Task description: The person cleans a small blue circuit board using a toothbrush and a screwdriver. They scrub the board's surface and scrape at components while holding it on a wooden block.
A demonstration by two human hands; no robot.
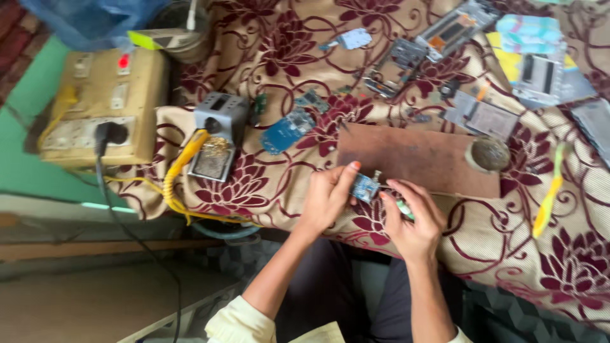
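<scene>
My left hand (328, 198) pinches a small blue circuit board (365, 188) between thumb and fingers at the near edge of a cloth-covered table (279, 178). My right hand (414, 219) is right beside it, fingertips touching the board, and grips a thin green-and-white tool (404, 209) that pokes out between the fingers. Both hands hover just in front of a brown wooden work board (413, 155).
A grey soldering-iron stand (219, 136) with a yellow coiled cable (181, 171) sits left, beside a beige switch and socket box (98, 105). Several circuit boards and phone parts (406, 60) lie scattered behind. A yellow-green toothbrush (549, 194) lies right; a round tin (489, 154) rests on the board.
</scene>
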